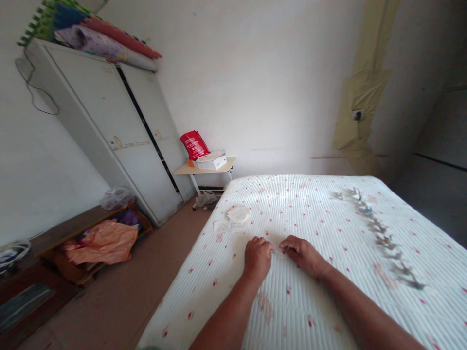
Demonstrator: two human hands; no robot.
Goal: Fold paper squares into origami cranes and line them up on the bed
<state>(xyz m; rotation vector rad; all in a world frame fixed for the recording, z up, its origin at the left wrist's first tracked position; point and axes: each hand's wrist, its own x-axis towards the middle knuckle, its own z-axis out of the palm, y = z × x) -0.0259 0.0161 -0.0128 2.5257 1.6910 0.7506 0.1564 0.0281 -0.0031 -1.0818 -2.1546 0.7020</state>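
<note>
Lower centre: left hand (258,257) and right hand (303,255) curled, fingers near-closed at blurry pale scrap (279,253); can't tell grip. Pinch lightly, wrists steady.

The head view looks forward and down from above the near side of the bed (292,316), close over the left hand (257,257) and right hand (304,253), facing the wall (255,87) farther off, with the wardrobe (105,116) slanting at frame left
</note>
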